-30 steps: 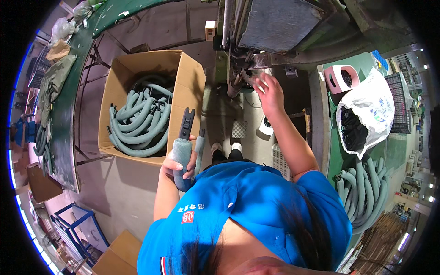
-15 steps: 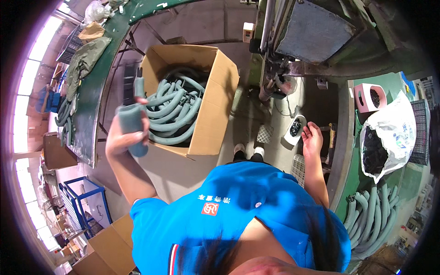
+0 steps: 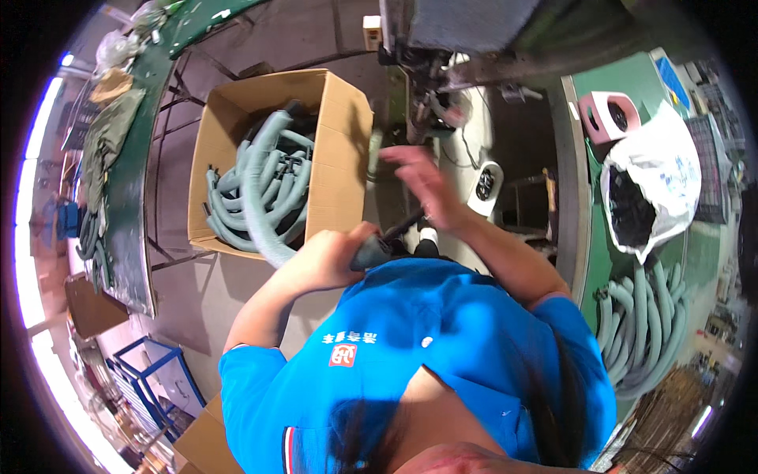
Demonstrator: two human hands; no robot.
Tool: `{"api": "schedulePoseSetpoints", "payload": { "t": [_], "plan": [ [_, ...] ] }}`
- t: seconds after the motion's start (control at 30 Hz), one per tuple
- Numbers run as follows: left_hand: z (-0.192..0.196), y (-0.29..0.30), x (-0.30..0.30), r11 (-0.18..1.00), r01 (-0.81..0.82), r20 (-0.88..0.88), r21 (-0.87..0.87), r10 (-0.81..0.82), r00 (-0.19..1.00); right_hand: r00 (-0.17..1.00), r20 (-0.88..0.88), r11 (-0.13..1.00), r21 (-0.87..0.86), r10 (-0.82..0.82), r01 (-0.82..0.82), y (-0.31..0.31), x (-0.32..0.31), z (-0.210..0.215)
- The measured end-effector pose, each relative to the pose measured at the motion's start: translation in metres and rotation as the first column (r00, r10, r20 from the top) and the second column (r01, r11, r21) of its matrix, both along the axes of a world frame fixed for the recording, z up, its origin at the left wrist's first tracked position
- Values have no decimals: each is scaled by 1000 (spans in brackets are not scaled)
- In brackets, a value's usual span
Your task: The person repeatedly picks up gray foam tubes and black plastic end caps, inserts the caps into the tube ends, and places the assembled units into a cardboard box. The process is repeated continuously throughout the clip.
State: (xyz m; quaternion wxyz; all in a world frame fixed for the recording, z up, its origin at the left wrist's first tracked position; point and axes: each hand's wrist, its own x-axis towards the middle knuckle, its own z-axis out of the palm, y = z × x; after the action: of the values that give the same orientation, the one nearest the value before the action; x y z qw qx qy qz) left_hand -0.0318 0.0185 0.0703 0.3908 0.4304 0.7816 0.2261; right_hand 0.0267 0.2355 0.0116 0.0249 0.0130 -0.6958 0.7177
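A curved tube point(image 3: 254, 189) in grey-green foam is gripped near its lower end by my left hand point(image 3: 335, 254), its fingers wrapped round it in front of my waist. The rest of the tube arches up and left over the cardboard box point(image 3: 341, 158). A dark end sticks out of the tube on the right, just below my right hand point(image 3: 430, 188). That hand is raised, slightly blurred, with its fingers stretched out and nothing seen in them. Several similar foam tubes point(image 3: 276, 178) lie piled in the box.
Ahead of me stands a dark machine point(image 3: 466, 28). A white holder point(image 3: 485, 189) with small black parts is beside it. On the green table at right are a pink holder point(image 3: 594, 118), a white bag point(image 3: 667, 182) of black pieces and several foam tubes point(image 3: 646, 332). Another green table point(image 3: 130, 205) runs along the left.
My left hand has brought the tube from the left of the box to the front of my waist. My right hand has moved left from the white holder toward the tube's end.
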Motion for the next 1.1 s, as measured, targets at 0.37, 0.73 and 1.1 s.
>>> {"api": "schedulePoseSetpoints", "payload": {
  "t": [0.37, 0.73, 1.1],
  "plan": [
    [-26, -22, 52, 994, -104, 72, 21, 103, 992, 845, 165, 854, -224, 508, -470, -54, 45, 0],
    [-12, -5, 32, 971, -238, -378, 19, 227, 898, 980, 197, 965, -260, 18, 35, -28, 45, -26],
    [-142, -101, -109, 858, -487, -760, -164, 205, 617, 765, 284, 815, 229, -578, 531, 67, 154, -73]
  ]
}}
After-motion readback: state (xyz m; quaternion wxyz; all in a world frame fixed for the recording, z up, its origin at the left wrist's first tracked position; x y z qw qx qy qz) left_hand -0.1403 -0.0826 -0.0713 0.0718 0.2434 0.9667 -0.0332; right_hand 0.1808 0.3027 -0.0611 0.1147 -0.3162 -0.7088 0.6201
